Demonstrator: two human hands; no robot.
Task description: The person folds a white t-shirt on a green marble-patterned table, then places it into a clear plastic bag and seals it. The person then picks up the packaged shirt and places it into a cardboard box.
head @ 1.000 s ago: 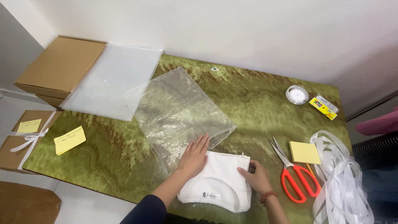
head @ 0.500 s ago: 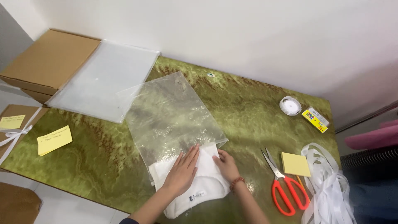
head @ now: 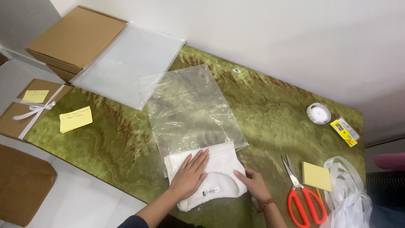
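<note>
Slid partly into the clear plastic bag [head: 192, 109], the folded white garment [head: 211, 177] lies under the flat left hand [head: 190, 175]; the right hand [head: 253, 183] pinches its edge on the green marbled table [head: 274, 109], brown cardboard boxes [head: 76, 38] far left.

Scissors [head: 304, 195] right; open tabletop [head: 270, 109] beyond

Glossy plastic bag [head: 192, 112], white cloth [head: 211, 177]

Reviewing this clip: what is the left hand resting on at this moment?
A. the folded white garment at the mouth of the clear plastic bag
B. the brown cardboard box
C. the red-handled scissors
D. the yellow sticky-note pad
A: the left hand lies flat, palm down, on the folded white garment, whose top edge sits at the opening of the clear plastic bag.
</note>
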